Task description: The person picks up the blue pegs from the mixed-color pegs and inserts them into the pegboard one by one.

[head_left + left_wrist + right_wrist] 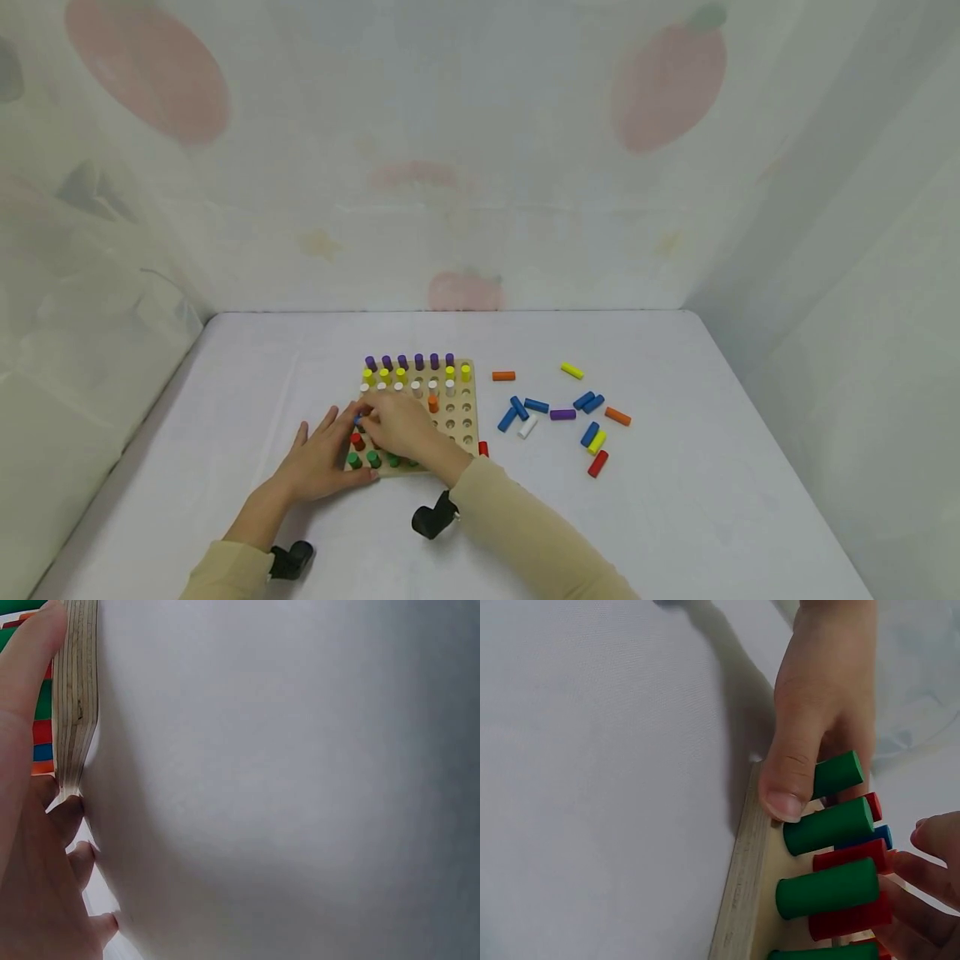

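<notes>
Wooden pegboard (458, 417) lies under the right hand (401, 427) and beside the left hand (321, 458), whose fingers are spread and whose thumb touches the near edge. Right fingers bend close to a blue peg (886, 835); I cannot tell if they grip anything.

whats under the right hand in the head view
The pegboard lies under the right hand, with a blue peg partly showing near its fingertips. The hand covers part of the middle rows, so the pegs or holes directly beneath it cannot be seen there.
</notes>
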{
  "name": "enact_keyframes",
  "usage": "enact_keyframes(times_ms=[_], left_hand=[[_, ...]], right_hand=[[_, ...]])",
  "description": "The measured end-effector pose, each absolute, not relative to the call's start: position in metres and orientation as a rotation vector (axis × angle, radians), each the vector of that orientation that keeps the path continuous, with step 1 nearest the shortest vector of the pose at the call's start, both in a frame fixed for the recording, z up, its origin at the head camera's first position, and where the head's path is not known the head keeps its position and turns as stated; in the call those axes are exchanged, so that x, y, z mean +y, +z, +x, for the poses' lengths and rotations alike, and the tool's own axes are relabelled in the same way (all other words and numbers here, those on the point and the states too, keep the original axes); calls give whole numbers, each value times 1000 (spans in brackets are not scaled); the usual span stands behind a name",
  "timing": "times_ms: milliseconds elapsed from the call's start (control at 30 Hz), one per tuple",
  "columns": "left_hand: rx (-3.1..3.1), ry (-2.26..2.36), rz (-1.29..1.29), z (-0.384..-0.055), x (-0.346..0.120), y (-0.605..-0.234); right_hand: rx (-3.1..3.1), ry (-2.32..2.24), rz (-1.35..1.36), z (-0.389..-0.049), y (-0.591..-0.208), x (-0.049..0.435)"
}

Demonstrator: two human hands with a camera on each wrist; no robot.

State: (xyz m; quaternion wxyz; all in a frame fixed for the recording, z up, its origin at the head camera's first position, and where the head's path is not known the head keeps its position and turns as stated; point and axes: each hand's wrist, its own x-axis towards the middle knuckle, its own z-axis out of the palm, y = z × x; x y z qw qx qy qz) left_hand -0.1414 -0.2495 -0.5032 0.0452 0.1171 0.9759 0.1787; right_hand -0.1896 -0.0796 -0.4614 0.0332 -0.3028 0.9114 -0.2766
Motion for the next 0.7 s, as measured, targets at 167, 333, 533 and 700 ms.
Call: enact_keyframes(times_ms=[167,333,533,700], left_hand=[[2976,556,348,-141,-249,-502],[2973,538,340,-142,-249,-502],[2974,544,329,-142,-249,-502],[2974,542,329,-142,-249,-502]], right_hand=[[2782,-922,-942,-190,-453,-70],[2717,-1030,-966,-190,-444,-58],[2672,-1101,-1063,-191,-436,-41],[2643,-1147,-1112,-192,-434,-24]])
